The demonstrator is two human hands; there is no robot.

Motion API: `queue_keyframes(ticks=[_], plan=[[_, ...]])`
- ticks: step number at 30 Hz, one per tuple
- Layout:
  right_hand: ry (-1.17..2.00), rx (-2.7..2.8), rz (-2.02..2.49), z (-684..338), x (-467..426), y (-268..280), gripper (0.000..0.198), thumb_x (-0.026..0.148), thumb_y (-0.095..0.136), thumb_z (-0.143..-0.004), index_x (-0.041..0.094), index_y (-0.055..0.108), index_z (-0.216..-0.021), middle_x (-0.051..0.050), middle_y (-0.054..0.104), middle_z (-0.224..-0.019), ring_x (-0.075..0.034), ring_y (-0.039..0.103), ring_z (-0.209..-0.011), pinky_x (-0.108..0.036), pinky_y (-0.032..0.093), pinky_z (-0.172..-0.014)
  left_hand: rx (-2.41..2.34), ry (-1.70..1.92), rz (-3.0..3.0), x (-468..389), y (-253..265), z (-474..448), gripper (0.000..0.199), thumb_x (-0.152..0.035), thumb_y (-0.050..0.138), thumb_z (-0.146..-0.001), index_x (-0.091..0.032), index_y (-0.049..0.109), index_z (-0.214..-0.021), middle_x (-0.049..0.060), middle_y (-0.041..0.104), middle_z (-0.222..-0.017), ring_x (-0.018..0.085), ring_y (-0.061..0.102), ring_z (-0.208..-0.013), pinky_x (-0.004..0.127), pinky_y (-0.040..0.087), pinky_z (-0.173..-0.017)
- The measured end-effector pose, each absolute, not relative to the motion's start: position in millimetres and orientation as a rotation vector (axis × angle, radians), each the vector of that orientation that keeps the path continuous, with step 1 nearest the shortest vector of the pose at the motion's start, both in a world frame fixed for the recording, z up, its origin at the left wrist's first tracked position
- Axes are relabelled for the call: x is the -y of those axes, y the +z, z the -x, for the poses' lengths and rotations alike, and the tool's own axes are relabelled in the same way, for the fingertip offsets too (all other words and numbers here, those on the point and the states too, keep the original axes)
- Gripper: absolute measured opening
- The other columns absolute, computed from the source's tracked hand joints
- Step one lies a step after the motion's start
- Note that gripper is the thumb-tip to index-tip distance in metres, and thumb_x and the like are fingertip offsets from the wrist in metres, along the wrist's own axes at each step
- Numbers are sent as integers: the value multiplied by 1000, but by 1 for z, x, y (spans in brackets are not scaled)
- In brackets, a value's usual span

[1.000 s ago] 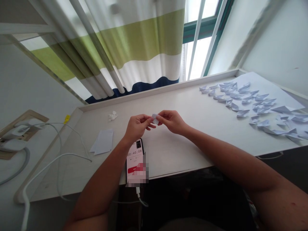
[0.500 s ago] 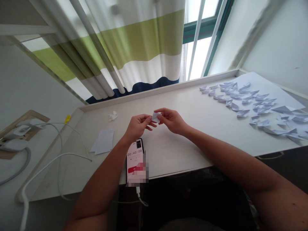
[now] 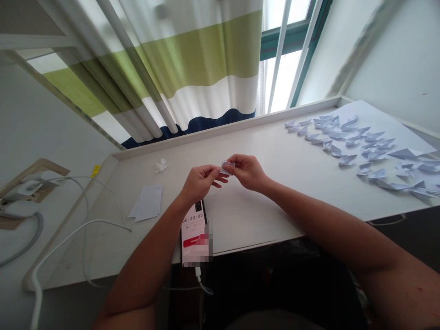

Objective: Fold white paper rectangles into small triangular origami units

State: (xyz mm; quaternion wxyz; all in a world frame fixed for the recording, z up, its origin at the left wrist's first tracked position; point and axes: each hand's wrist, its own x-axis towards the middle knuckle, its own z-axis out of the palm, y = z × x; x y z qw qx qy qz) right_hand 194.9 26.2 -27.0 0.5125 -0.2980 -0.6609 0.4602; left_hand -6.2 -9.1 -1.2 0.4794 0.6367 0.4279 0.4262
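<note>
A small folded piece of white paper [image 3: 228, 167] is held up between my two hands over the middle of the white table. My left hand [image 3: 201, 180] pinches its left end between thumb and fingers. From the other side, my right hand [image 3: 248, 173] grips it with the thumb in front and the fingers behind. Much of the paper is hidden by my fingers, so its exact fold cannot be made out. Under my left wrist lies a phone [image 3: 194, 229] with a timer on its screen.
Several folded paper boats [image 3: 338, 136] cover the table's right side, some on a large white sheet [image 3: 364, 112]. To the left lie white paper slips [image 3: 149, 203] and a crumpled tissue [image 3: 160, 166]. White cables [image 3: 82, 224] run from a wall socket [image 3: 34, 190].
The paper has gone from a wider, upright piece to a narrower, flatter one between my fingers. Both hands have shifted slightly, the left a little to the right.
</note>
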Motion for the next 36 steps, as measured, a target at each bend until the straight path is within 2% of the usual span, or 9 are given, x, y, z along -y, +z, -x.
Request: queue_keyframes(ticks=[6,12,16,19,25,28,30,33,36], plan=[[1192,1560,671,-194,-26,-27,36,52,89,-85,19,75,-91,-5,80,-87,-20,73,-80,-37,62,-76,-1100,1036,-1526,12,1,5,46,-60,90,-85,-15,84,-96,13,86,-88,28,84,-83,35,66,-68],[1329,1458,613,-192,-29,-31,52,51,93,-82,19,74,-119,-1,78,-84,-18,74,-79,-35,63,-76,-1143,1030,-1555,13,6,5,41,-56,87,-87,-16,84,-93,13,86,-87,27,83,-83,36,64,-69],[1315,1525,710,-196,-31,-27,45,56,92,-83,17,81,-101,-7,82,-90,-19,75,-82,-35,61,-77,-1199,1023,-1599,12,6,6,38,-53,87,-86,-16,84,-90,12,86,-84,26,82,-80,33,62,-67],[1292,1544,683,-199,-30,-23,43,59,92,-83,18,81,-88,-6,81,-85,-19,72,-77,-35,59,-73,-1208,997,-1623,13,7,6,34,-51,87,-86,-17,85,-91,12,86,-85,25,82,-80,32,61,-67],[1325,1564,650,-198,-30,-22,40,57,89,-86,19,80,-86,-4,79,-82,-17,71,-76,-35,59,-74,-1153,999,-1635,12,6,5,36,-54,88,-86,-18,83,-86,8,82,-75,20,77,-65,28,56,-57],[1286,1548,685,-198,-31,-24,44,62,86,-89,18,81,-98,-5,81,-88,-17,73,-79,-33,62,-74,-1144,1106,-1599,8,2,7,38,-56,88,-86,-18,83,-86,4,74,-64,15,67,-52,25,51,-48],[1240,1578,713,-200,-31,-23,48,63,85,-90,19,81,-109,-2,78,-79,-15,69,-69,-30,60,-64,-1149,1171,-1547,6,0,9,41,-58,89,-85,-18,84,-91,3,72,-61,13,63,-47,24,48,-44],[1234,1647,725,-204,-29,-21,51,64,79,-96,19,80,-120,5,65,-57,-11,54,-45,-27,48,-45,-1161,1217,-1503,4,-1,11,47,-59,91,-83,-18,84,-106,6,80,-72,16,69,-50,24,50,-44],[1281,1627,625,-203,-26,-21,53,63,78,-96,19,78,-125,3,72,-67,-12,61,-47,-28,54,-45,-1143,1268,-1524,6,-1,10,46,-56,91,-85,-18,84,-111,9,85,-87,20,79,-63,26,56,-49]])
